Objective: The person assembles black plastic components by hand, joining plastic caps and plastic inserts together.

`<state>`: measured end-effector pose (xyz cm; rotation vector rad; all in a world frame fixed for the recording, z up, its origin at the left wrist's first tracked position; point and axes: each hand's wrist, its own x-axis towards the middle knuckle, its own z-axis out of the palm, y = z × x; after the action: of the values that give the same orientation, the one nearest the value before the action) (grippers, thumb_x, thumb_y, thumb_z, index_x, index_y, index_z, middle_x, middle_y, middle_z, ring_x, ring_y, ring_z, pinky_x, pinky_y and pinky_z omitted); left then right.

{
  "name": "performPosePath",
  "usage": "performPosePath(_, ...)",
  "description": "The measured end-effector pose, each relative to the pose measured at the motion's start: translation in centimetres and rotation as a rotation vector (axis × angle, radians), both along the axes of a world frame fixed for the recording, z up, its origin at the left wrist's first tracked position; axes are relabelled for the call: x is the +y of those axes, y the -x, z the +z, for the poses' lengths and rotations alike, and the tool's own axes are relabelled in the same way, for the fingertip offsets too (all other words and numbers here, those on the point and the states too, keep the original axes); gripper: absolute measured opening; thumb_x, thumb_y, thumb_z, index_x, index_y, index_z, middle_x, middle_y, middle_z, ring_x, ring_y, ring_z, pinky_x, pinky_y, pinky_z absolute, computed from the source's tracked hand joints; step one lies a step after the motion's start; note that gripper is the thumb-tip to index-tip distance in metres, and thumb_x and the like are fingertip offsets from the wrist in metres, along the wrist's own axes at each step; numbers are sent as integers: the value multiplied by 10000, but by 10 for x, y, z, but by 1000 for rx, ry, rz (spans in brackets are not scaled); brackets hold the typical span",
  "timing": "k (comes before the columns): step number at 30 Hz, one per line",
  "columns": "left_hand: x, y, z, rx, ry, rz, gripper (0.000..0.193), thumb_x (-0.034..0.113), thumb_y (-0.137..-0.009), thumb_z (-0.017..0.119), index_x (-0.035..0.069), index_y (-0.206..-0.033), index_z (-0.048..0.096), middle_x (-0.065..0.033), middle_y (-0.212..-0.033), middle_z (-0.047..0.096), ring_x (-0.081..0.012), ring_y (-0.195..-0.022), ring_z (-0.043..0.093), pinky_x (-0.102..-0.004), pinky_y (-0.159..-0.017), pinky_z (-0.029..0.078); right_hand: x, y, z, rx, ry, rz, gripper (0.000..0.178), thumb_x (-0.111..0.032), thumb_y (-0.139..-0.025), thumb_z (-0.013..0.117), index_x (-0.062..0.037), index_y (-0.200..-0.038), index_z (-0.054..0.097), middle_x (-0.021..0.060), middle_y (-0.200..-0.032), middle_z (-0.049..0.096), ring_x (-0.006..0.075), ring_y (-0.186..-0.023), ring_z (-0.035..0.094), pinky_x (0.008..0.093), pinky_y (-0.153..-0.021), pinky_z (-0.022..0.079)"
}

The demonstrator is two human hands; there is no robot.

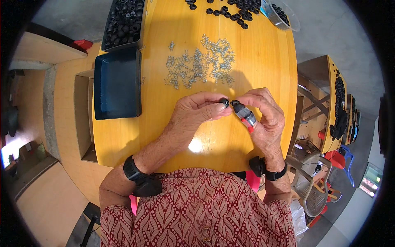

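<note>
Between the thumb and fingers of my left hand (pixel 199 109) is a small round black cap-like part (pixel 224 102) with a hollow centre. My right hand (pixel 265 117) is closed around a small clear-bodied device (pixel 245 115) with a black tapered end and red pieces. Its black end points at the cap-like part, with a narrow gap between them. A tiny dark piece at my right fingertips is too small to name. Just beyond my hands, many small silvery metal pieces (pixel 197 66), which look like springs, lie scattered over the yellow wooden table (pixel 164 140).
A dark empty tray (pixel 117 84) sits at the table's left edge, below a bin (pixel 141 24) full of black parts. Loose black parts (pixel 238 16) lie at the far side beside a clear plastic bowl (pixel 294 20). A chair (pixel 306 189) stands to the right.
</note>
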<state>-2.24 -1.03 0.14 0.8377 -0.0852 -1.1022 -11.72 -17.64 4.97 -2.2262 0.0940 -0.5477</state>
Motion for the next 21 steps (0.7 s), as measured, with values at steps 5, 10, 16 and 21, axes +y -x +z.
performPosePath(5, -1, 3, -2, -43, 26, 4, 255, 97, -910, 650, -17, -1137, 628, -99, -1053, 678, -175, -978, 662, -289, -890, 519, -6, -4, 9, -13, 235, 58, 240, -14, -691, 714, -29, -926, 668, 95, -854, 637, 277, -802, 606, 350, -702, 494)
performPosePath(10, -1, 3, -2, -57, 21, 10, 245, 76, -905, 650, -20, -1130, 632, -101, -1049, 678, -174, -969, 661, -289, -893, 521, -6, -5, 14, 2, 297, 109, 248, 3, -682, 705, -15, -926, 668, 107, -848, 630, 285, -798, 605, 359, -692, 497)
performPosePath(16, -1, 2, -1, -72, 22, 6, 248, 62, -900, 652, -21, -1132, 630, -104, -1039, 678, -174, -967, 661, -291, -896, 525, -4, -6, 18, 13, 345, 150, 274, 17, -668, 697, -3, -940, 671, 113, -841, 622, 288, -793, 603, 364, -702, 510)
performPosePath(21, 0, 1, 2, -89, 30, -10, 245, 51, -910, 641, -57, -1128, 614, -103, -1032, 669, -148, -966, 645, -259, -886, 517, -1, -9, 24, 14, 468, 176, 325, 33, -623, 677, 9, -947, 671, 116, -845, 612, 290, -802, 603, 365, -720, 517)
